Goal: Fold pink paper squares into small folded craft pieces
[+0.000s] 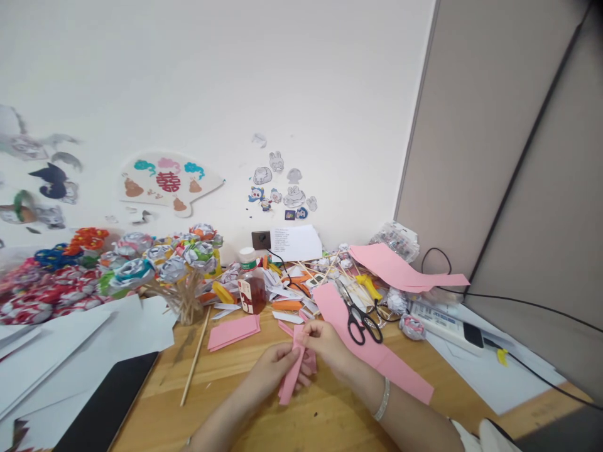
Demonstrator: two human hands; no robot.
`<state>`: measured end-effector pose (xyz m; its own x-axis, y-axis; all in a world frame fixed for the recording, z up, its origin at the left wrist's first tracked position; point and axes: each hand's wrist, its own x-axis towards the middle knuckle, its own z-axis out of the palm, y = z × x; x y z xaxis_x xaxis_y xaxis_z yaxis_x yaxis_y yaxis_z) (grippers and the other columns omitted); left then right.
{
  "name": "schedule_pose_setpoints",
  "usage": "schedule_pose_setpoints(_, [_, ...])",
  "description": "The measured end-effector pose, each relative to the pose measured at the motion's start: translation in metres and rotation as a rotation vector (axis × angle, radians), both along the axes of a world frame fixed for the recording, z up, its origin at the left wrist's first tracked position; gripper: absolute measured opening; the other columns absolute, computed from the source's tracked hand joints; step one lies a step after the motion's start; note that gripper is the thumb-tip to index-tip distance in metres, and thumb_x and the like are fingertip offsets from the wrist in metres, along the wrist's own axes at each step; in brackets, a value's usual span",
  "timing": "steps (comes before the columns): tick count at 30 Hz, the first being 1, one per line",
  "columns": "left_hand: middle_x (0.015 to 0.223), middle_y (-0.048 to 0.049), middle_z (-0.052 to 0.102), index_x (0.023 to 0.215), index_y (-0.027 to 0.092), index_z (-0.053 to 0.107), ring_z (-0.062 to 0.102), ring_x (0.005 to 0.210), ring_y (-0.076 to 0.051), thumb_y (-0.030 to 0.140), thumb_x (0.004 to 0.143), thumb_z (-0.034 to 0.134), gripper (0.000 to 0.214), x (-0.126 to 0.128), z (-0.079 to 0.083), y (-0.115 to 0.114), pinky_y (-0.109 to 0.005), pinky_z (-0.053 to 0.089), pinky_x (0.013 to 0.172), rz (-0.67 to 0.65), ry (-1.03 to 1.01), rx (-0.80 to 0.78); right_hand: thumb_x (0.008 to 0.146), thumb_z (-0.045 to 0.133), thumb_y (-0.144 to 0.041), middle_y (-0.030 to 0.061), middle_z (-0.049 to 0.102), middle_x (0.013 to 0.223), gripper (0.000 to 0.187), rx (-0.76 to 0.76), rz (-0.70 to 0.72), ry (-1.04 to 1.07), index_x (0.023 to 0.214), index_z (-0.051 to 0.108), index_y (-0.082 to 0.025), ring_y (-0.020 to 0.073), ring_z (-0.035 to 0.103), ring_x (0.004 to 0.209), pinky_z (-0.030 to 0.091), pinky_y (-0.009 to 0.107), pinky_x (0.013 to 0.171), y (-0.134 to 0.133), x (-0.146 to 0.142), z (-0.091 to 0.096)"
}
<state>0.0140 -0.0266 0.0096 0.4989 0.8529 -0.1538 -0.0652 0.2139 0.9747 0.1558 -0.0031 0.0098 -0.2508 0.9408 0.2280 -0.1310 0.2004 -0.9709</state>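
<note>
A folded pink paper strip (293, 370) is held just above the wooden desk (221, 389), pinched at its top by the curled fingers of the right hand (325, 345) and gripped lower down by the left hand (277, 367). Black-handled scissors (360, 317) lie just beside them on a long pink sheet (377, 358).

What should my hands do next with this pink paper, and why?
Probably press the fold flat. The left hand and right hand both pinch the pink paper strip just above the wooden table, and it looks only partly folded.
</note>
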Motion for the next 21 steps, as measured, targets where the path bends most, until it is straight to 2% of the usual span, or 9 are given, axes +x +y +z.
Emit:
schedule_pose_setpoints(9, [0.062,-0.0109,0.067,0.073,0.009,0.061,0.060,0.050,-0.015,0.047,0.073,0.054,0.039,0.0019,0.0043,-0.0033,-0.022,0.043,0.047,0.033,-0.015,0.026,0.065,0.065,-0.038,-0.0030,0.049,0.054,0.029,-0.039,0.030,0.024,0.060,0.051,-0.014,0.0074,0.043,0.046,0.033,0.021,0.047,-0.0002,-0.0008,-0.0026])
schedule_pose_setpoints(15, [0.063,-0.0109,0.068,0.072,0.009,0.062,0.060,0.050,-0.015,0.049,0.071,0.054,0.041,0.0002,0.0033,0.0008,-0.022,0.042,0.046,0.051,0.034,0.043,0.070,0.059,-0.045,-0.0015,0.051,0.056,0.034,0.069,0.122,-0.078,0.064,0.057,-0.012,0.0083,0.045,0.050,0.034,0.021,0.049,0.0022,0.0044,0.0002])
schedule_pose_setpoints(21, [0.064,-0.0105,0.068,0.075,0.009,0.063,0.059,0.048,-0.013,0.050,0.072,0.052,0.043,-0.0001,-0.0001,0.0023,-0.021,0.041,0.045,0.015,0.019,0.044,0.068,0.059,-0.044,-0.0017,0.050,0.053,0.033,0.070,0.012,-0.149,0.056,0.054,-0.013,0.0096,0.045,0.049,0.034,0.022,0.048,0.0015,0.0033,0.0034])
